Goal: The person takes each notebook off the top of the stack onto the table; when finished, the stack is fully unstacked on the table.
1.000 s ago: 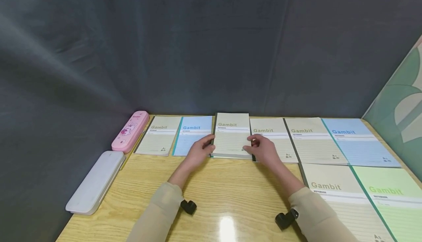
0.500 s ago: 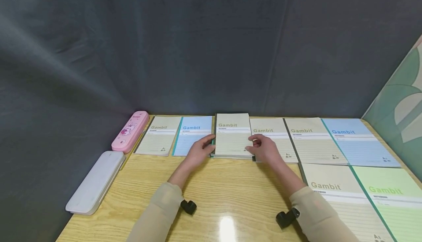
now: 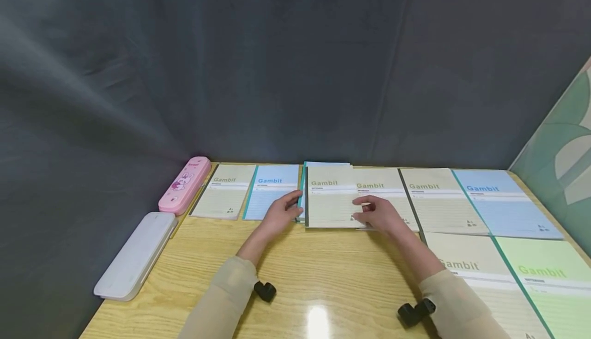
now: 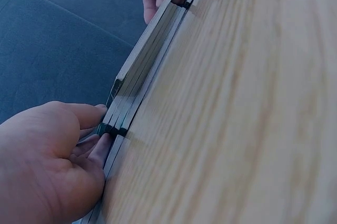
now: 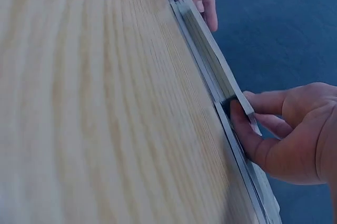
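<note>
My right hand point(image 3: 379, 215) pinches the right edge of a cream notebook point(image 3: 330, 203) between thumb and fingers. In the right wrist view that notebook point(image 5: 224, 66) is raised at the gripped edge, above the stack. A blue-covered notebook point(image 3: 329, 164) with a teal spine shows behind it, on the stack of notebooks point(image 4: 142, 77). My left hand point(image 3: 279, 213) is at the stack's left side, its fingertips touching the spine edges. From the left wrist, the left hand point(image 4: 58, 161) has its thumb and fingers loosely bent against the spines.
To the left lie a cream notebook point(image 3: 223, 190), a blue notebook point(image 3: 272, 200), a pink pencil case point(image 3: 184, 185) and a white case point(image 3: 136, 257). More notebooks cover the right side, including a green notebook point(image 3: 549, 262). A dark curtain point(image 3: 295, 67) hangs behind the wooden table point(image 3: 277, 287).
The top cream notebook has come toward me and slightly right in my right hand, uncovering the blue notebook under it. My left hand has stayed almost in place.
</note>
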Motion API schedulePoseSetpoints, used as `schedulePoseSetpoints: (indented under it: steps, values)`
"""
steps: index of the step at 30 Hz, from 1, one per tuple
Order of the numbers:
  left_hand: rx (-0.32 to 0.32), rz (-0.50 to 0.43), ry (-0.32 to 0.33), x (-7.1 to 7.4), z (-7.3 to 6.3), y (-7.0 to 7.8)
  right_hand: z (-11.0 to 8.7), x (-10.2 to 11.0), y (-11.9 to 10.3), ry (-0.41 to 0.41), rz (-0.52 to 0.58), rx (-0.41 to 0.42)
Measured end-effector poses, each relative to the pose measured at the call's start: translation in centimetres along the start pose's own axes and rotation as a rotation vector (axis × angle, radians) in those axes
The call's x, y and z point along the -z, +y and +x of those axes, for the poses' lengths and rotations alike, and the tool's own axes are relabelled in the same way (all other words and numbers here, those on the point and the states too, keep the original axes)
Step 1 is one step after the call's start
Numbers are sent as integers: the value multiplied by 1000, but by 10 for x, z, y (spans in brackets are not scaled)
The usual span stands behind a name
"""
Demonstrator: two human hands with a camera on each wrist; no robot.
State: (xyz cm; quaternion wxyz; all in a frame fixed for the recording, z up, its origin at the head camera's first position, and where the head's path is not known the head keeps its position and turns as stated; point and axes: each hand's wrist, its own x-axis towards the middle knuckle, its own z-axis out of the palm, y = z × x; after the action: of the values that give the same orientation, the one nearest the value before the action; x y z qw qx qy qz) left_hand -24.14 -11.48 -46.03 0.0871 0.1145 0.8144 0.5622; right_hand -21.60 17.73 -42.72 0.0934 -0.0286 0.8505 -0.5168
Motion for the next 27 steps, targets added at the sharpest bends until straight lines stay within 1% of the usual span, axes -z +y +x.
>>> schedulePoseSetpoints:
  steps: [3,5,9,14,19,27]
  values:
    - [2,-4,-5,0,-1,1,-6,1,3,-26,86,-24]
    - [0,-7,-6,0,-1,2,-9,1,4,-26,114,-28]
    - [-2,-6,-6,0,-1,2,-15,0,7,1,107,-24]
    - [6,-11,-2,-1,0,0,-24,0,9,-9,88,-21]
    - [17,-21,9,-1,0,-2,-35,0,13,-19,101,-23]
    - [7,-21,5,-2,0,-2,-57,4,19,15,121,-34]
